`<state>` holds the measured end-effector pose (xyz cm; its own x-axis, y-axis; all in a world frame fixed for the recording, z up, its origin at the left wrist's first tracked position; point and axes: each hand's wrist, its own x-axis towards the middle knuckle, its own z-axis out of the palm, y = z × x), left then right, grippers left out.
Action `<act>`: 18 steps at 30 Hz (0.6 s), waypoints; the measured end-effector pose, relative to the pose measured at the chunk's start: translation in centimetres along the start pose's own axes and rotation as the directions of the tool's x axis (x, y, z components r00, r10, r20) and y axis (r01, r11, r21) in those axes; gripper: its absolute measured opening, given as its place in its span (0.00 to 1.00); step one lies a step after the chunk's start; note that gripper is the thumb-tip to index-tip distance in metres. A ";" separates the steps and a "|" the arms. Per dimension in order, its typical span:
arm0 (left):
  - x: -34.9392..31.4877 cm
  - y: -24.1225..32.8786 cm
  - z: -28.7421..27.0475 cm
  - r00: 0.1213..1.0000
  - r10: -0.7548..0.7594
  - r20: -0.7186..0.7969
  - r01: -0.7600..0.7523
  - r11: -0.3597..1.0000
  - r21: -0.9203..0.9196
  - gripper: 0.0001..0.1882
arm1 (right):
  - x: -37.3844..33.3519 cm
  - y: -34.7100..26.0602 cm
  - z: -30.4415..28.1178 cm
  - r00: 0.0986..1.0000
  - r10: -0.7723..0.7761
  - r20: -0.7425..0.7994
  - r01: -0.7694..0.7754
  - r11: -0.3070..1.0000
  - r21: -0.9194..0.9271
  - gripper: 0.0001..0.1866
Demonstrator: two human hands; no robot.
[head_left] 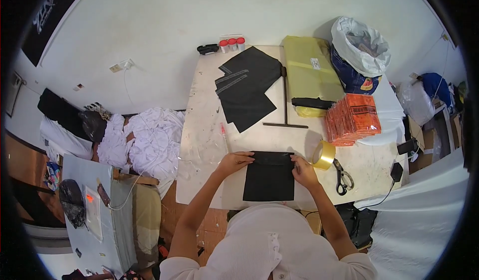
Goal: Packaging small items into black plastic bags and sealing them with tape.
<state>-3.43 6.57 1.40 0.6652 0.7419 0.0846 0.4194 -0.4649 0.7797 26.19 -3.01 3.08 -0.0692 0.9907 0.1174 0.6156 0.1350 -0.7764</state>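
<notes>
A flat black rectangular piece (269, 182), cloth or a thin bag, lies near the front edge of the table. A slightly shinier folded band runs along its far edge. My left hand (235, 162) pinches the far left corner, fingers pointing inward. At the far right corner my right hand (303, 172) has its fingers curled and closed on the edge. Farther back rests a fanned stack of black pieces (249, 88) with pale dashed lines. A roll of yellowish clear tape (324, 155) and black-handled scissors (342, 177) lie right of my right hand.
A dark T-shaped bar (286, 100), yellow wrapped sheets (310, 63), stacked orange packets (353, 119) and a white-lined sack (359, 50) occupy the table's far right. Red-capped jars (232, 44) stand against the wall. White cloth (154, 138) is heaped left of the table (199, 130).
</notes>
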 end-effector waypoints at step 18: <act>-1.4 3.7 -0.3 0.985 0.046 0.168 -0.133 0.823 0.552 0.19 | 0.0 -0.7 3.0 0.962 -0.219 -0.162 0.128 0.888 -0.442 0.16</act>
<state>-2.95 3.97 4.33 0.7782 0.6278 0.0148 0.5980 -0.7481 0.2877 23.41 -3.08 1.80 -0.0745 0.9207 0.3832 0.8847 0.2383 -0.4006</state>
